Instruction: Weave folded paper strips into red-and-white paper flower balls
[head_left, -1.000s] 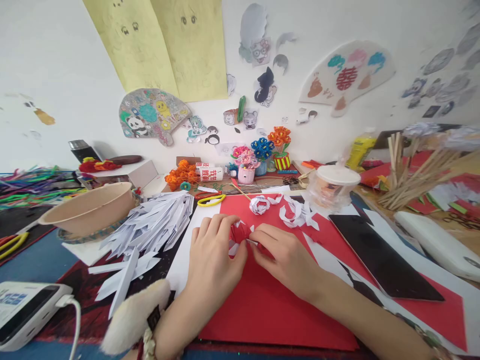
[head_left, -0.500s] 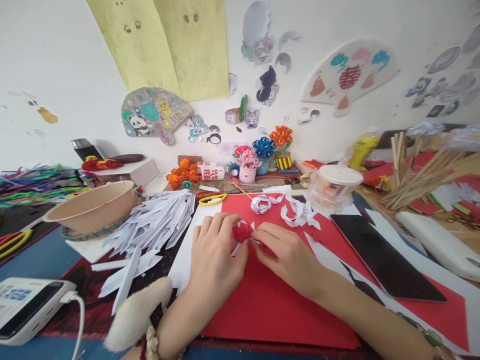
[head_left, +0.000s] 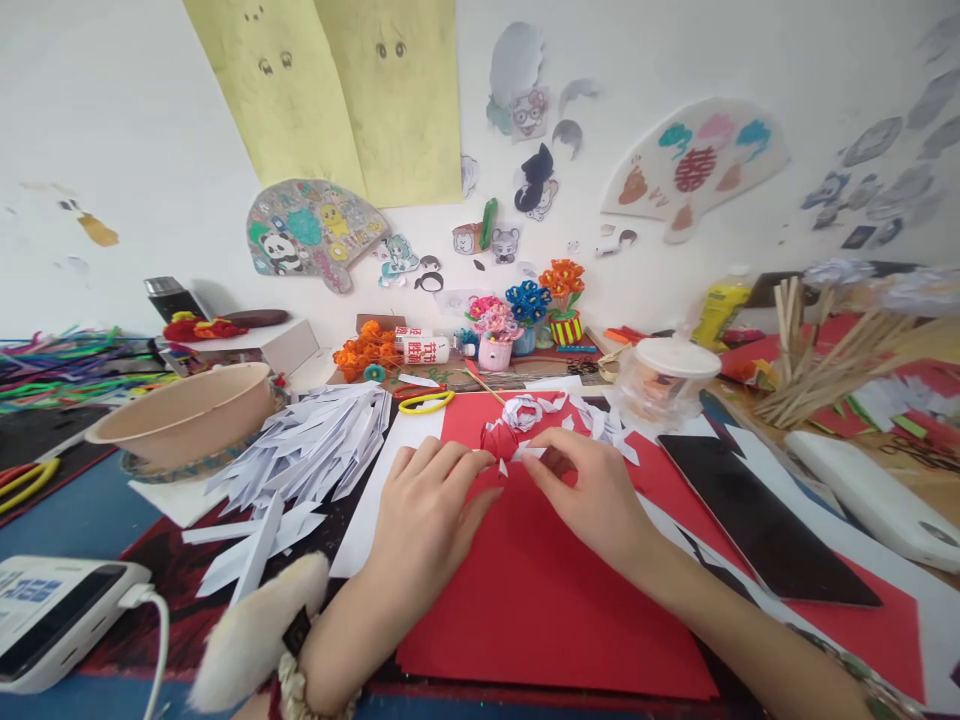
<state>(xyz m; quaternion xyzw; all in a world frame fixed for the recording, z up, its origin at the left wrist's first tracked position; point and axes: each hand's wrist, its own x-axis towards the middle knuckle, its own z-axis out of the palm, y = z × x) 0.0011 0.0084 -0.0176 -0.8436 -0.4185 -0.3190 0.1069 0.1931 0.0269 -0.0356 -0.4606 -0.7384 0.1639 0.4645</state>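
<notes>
A: Hands?

B: Left hand (head_left: pixel 431 495): thumb spread off forefinger, forefinger at the left side of the red paper rosette (head_left: pixel 498 438). Can't tell if hidden fingers grip it. Right hand (head_left: pixel 592 485): thumb and forefinger pinched on a white paper strip (head_left: pixel 529 452); rosette just left of those fingertips.

A: Risks, big to small?

B: Red paper sheet (head_left: pixel 555 620) under both hands: a dragging forearm could shift it. Red rosette: no left thumb on it, so it could slip or loosen. White paper rosette (head_left: pixel 521 411), just beyond the right fingertips: a forward shove might crush it. Strip: too hard a pull by the right could tear it.

A: Edges, room?

B: Sheet's bare stretch, nearer the body and between the forearms, looks like the best room. Black flat-screened device (head_left: pixel 765 520) right of the right hand limits a swing that way. Folded white strip pile (head_left: pixel 322 440) crowds the left hand's outer side. Yellow-handled scissors (head_left: pixel 426 401) just beyond the left knuckles: easy to bump.
</notes>
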